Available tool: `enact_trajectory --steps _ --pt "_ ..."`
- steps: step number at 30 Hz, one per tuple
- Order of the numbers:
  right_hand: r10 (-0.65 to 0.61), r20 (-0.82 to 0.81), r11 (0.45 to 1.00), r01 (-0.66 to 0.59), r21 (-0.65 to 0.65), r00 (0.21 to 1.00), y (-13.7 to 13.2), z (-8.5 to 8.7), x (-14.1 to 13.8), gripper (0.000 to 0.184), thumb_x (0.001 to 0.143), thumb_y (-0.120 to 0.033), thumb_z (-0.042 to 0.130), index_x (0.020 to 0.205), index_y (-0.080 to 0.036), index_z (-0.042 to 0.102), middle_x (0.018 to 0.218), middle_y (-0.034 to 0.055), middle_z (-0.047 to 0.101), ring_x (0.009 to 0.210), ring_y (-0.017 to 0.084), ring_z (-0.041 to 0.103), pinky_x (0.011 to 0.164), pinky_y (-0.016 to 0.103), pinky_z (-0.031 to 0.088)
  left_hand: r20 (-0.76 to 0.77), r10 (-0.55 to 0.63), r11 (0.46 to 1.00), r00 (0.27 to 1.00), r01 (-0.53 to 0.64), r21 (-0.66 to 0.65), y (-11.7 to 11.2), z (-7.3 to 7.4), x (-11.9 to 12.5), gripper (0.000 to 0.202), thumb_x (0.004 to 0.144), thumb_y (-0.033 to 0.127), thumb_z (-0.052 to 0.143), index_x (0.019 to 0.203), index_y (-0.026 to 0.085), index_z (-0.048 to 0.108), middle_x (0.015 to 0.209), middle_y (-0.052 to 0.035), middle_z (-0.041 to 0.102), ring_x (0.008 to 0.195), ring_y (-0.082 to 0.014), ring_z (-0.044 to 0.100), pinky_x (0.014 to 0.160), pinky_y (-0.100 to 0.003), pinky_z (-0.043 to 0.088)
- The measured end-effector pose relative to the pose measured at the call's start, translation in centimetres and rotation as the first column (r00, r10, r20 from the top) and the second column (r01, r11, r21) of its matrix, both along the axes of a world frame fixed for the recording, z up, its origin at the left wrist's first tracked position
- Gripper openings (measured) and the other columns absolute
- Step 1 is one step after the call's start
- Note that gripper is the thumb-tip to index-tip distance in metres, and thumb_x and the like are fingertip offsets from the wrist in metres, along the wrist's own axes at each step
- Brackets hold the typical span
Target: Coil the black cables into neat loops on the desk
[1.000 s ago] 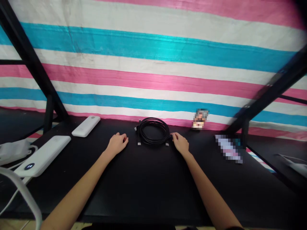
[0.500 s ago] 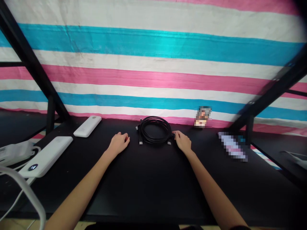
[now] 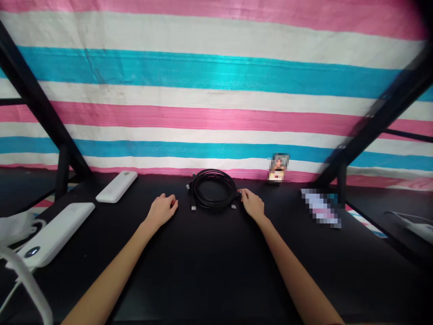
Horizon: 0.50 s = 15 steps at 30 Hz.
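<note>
Striped sheet (image 3: 216, 119) behind black desk (image 3: 206, 271). Cable (image 3: 212, 205) lies coiled on desk, near sheet. Left hand (image 3: 163, 210) rests apart from cable, released, loosely curled. Right hand (image 3: 252, 205) pinches cable at coil's right edge.

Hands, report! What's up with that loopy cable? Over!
Left hand curled, apart from coiled cable. Right hand at cable's right edge, grip unclear. Power banks off left, out of the way.
</note>
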State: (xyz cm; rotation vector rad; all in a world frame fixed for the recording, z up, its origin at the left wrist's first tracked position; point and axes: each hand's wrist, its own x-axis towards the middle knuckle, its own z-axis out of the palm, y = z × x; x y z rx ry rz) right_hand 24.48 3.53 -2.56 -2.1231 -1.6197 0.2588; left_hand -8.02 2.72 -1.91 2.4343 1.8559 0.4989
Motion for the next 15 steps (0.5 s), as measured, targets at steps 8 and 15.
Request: enact_trajectory --steps 8,15 --pt "0.008 -0.044 1.000 -0.007 0.019 0.999 -0.1 0.1 0.1 0.037 0.091 -0.038 0.029 0.106 -0.031 0.062 0.086 0.0001 0.068 0.085 0.021 0.062 0.071 0.029 0.040 0.145 -0.036 0.997 0.989 0.025 0.076 -0.1 -0.2 0.1 0.026 0.084 0.033 0.040 0.063 0.022 0.049 0.055 0.0009 0.043 0.066 -0.0176 0.050 0.061 -0.026 0.038" --pt "-0.011 -0.205 0.993 0.035 0.115 0.979 0.2 -0.1 0.5 0.034 0.089 -0.041 0.036 0.108 -0.027 0.061 0.100 0.0017 0.068 0.091 0.022 0.062 0.076 0.031 0.042 0.223 -0.169 0.948 0.960 0.096 0.304 -1.5 0.4 1.8 0.031 0.088 0.030 0.034 0.063 0.022 0.049 0.064 -0.0012 0.046 0.068 -0.0153 0.049 0.065 -0.026 0.042"
